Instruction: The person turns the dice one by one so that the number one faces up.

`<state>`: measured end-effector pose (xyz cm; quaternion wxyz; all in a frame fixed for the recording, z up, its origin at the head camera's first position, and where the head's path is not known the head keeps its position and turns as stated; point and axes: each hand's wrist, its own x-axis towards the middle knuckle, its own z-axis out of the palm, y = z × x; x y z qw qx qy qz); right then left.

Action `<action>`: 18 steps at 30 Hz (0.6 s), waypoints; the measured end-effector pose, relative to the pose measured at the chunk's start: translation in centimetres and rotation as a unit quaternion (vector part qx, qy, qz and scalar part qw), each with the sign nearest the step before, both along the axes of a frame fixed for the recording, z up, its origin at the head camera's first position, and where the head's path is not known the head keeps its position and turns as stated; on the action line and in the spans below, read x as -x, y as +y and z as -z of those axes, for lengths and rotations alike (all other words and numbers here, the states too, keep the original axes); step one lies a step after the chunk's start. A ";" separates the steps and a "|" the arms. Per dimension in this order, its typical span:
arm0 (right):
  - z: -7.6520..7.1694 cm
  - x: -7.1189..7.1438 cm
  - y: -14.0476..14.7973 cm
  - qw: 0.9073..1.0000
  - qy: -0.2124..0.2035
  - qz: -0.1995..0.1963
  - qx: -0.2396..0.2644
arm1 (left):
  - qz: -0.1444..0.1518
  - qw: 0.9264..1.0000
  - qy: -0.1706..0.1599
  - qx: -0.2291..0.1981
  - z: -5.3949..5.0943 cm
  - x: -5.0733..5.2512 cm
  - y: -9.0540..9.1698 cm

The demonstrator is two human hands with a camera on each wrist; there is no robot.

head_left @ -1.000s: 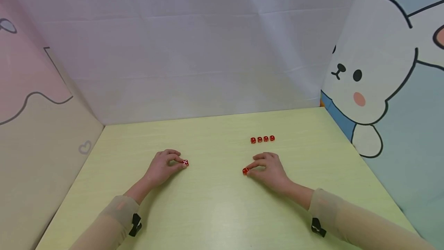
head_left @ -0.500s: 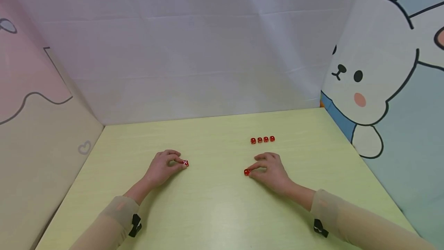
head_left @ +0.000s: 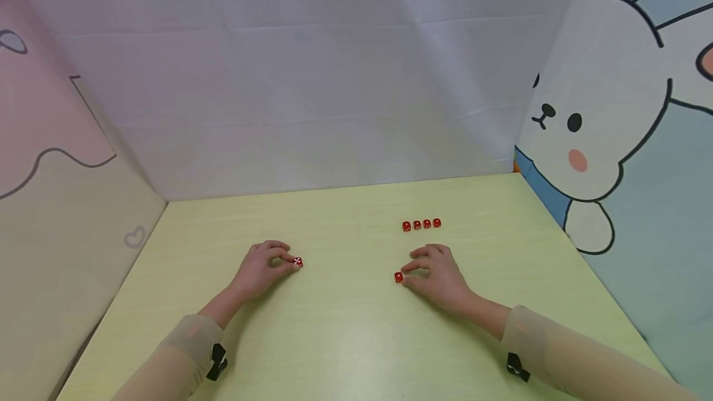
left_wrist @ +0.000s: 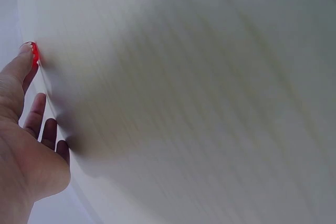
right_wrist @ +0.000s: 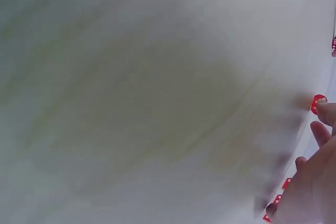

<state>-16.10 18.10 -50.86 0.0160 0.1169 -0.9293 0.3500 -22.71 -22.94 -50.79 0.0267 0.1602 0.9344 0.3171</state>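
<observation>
Thumb and index finger of my left hand pinch a red die with white pips, left of the table's middle. In the left wrist view, the thumb covers part of that die. To the right, my right hand holds another red die at the tips of thumb and index finger, low at the tabletop. The right wrist view has the thumb against this die; its far side is hidden. The other right fingers are loosely bent.
A short row of several red dice lies behind the right hand on the pale yellow table. A white sheet hangs at the back. Side panels with cartoon prints, one a rabbit, stand left and right.
My right hand has slid slightly to the right and nearer to me, the die shifting along with it. The left hand and its die stay where they were.
</observation>
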 end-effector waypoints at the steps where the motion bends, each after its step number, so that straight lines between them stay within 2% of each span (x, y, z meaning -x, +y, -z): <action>1: -0.1 0.0 0.0 1.000 0.006 -0.002 -0.002 | 0.000 1.000 0.000 0.000 -0.1 0.0 0.0; 12: -0.7 0.4 -0.2 0.995 0.067 -0.026 -0.063 | 0.001 1.000 0.005 0.010 -0.6 0.0 0.0; 18: -0.8 0.4 -0.4 0.993 0.077 -0.031 -0.084 | 0.003 1.000 0.007 0.012 -0.9 0.1 0.0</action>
